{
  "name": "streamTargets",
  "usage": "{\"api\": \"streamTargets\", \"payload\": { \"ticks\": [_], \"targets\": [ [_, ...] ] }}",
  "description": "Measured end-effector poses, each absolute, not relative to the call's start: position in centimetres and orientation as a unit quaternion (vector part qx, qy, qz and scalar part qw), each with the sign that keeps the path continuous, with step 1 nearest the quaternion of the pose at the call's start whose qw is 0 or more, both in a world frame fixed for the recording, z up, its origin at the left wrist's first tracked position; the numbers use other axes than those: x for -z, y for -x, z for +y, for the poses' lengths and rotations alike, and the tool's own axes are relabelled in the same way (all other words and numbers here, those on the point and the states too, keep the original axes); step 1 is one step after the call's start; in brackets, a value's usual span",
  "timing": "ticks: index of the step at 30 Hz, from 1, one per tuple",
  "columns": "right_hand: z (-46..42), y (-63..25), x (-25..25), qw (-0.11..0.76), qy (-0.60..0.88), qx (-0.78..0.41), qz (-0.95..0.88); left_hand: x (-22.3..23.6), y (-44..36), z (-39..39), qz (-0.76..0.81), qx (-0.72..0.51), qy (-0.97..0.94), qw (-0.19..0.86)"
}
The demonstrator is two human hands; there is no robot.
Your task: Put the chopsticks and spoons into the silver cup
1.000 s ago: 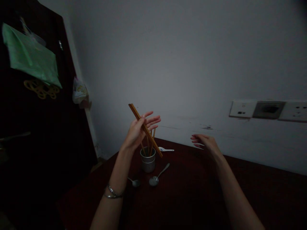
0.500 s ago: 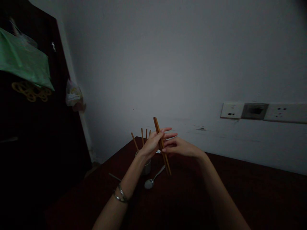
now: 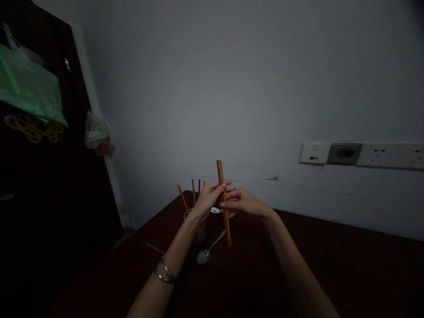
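A pair of wooden chopsticks stands nearly upright above the table, held by both hands. My left hand is closed on their upper part, thumb across the front. Lower down, my right hand pinches the same pair between thumb and fingers. Behind my left wrist is a cup, partly hidden, with several more chopsticks leaning in it. A metal spoon lies on the table below the held pair, its handle pointing up and right.
The dark red table meets a pale wall. A small white object lies behind my hands. A thin utensil handle shows left of my forearm. Wall sockets are on the right; a plastic bag hangs by the dark door at left.
The chopsticks have swung from a clear slant to nearly upright, and their tips show slightly apart at the top. Both hands still hold them. The view has shifted slightly right.
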State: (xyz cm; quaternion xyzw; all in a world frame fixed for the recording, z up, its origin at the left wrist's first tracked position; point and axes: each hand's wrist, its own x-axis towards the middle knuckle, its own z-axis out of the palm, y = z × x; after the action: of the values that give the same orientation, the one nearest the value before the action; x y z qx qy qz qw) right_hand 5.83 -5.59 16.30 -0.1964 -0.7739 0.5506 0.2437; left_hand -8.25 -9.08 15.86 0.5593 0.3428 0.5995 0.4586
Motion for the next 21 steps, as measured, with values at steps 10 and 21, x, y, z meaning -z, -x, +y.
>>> {"api": "streamTargets", "payload": {
  "ticks": [10, 21],
  "targets": [
    [-5.4, -6.1, -16.3, 0.253, 0.213, -0.56, -0.759, -15.7, 8.7, -8.5, 0.344, -0.611, -0.572, 0.425],
    [-5.1, -7.5, -16.5, 0.248, 0.194, -0.591, -0.742, -17.1, 9.1, -9.9, 0.314, -0.644, -0.556, 0.421]
  ]
}}
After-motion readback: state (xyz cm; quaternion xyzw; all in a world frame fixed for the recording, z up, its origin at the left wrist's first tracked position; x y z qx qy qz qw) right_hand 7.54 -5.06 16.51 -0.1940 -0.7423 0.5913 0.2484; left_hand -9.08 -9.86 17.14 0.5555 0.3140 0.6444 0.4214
